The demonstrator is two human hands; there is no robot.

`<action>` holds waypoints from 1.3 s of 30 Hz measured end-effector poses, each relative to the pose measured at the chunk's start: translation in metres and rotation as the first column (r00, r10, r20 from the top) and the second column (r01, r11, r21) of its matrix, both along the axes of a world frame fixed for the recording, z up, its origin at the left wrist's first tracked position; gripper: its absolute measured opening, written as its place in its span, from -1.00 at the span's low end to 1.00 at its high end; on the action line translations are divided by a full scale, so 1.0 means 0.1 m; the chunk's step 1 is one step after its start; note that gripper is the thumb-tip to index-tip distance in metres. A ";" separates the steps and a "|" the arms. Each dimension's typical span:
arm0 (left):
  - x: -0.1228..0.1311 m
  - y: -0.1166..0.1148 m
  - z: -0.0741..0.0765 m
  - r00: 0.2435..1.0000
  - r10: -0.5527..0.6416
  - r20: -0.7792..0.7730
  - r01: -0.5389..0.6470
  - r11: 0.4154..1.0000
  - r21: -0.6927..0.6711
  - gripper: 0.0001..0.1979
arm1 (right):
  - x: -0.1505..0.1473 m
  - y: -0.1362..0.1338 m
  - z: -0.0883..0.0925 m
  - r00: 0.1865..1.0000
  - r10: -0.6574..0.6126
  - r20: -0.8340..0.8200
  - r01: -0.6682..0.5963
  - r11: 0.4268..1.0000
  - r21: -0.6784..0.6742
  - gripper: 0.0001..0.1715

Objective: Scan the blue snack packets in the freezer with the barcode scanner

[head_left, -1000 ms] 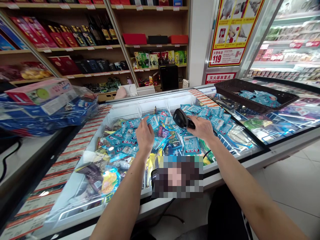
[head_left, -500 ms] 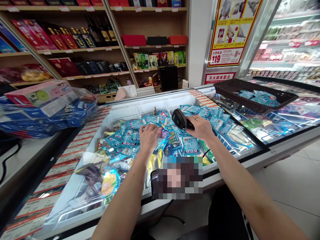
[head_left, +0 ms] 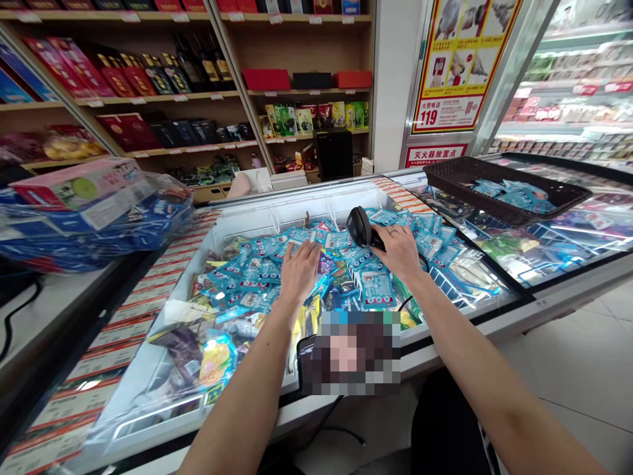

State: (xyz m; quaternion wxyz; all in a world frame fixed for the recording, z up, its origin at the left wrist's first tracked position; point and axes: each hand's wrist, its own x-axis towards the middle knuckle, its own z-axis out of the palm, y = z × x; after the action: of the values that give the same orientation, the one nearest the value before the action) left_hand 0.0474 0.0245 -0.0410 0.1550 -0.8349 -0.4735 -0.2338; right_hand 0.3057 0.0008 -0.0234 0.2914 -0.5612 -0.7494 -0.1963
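Observation:
My right hand (head_left: pixel 399 251) is wrapped round the handle of a black barcode scanner (head_left: pixel 359 226), whose head points left over the packets. My left hand (head_left: pixel 299 269) has its fingers stretched forward and rests on or just above small blue packets (head_left: pixel 258 269), with nothing visible in its grasp. Many such packets lie spread over the glass top of a chest freezer (head_left: pixel 123 396). Between my wrists and the scanner, one blue packet (head_left: pixel 376 288) shows its printed face. A phone (head_left: pixel 306 369), partly covered by a pixelated patch, stands at the near edge.
A dark brown basket (head_left: pixel 445 178) with more blue packets sits at the right. On the left are plastic-wrapped blue goods (head_left: pixel 163 224) with a pink box (head_left: pixel 74 185) on top. Shelves of boxes and bottles (head_left: pixel 198 63) stand behind. A black cable (head_left: pixel 341 432) hangs below the near edge.
My right hand and the scanner have shifted slightly right. My left hand has moved a little right and forward, its fingers more stretched out.

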 end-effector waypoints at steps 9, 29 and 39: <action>0.14 0.03 0.01 0.995 -0.100 0.015 0.101 0.992 -0.071 -0.58 | 0.00 0.04 -0.04 0.999 -0.052 -0.007 0.051 0.993 -0.104 -0.53; 0.38 0.18 0.09 0.971 0.000 -0.238 -0.052 0.976 -0.213 -0.58 | -0.03 -0.01 -0.02 0.996 -0.051 -0.077 0.043 0.994 -0.105 -0.52; 0.07 -0.05 0.00 0.964 0.201 0.173 -0.162 0.964 -0.212 -0.64 | -0.03 -0.01 -0.04 0.996 -0.045 -0.074 0.038 0.995 -0.092 -0.53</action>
State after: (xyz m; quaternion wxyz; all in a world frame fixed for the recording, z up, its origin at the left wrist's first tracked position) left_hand 0.0541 0.0192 -0.0409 0.0461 -0.7724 -0.5818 -0.2505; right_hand 0.3031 0.0003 -0.0273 0.2896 -0.5963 -0.7343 -0.1465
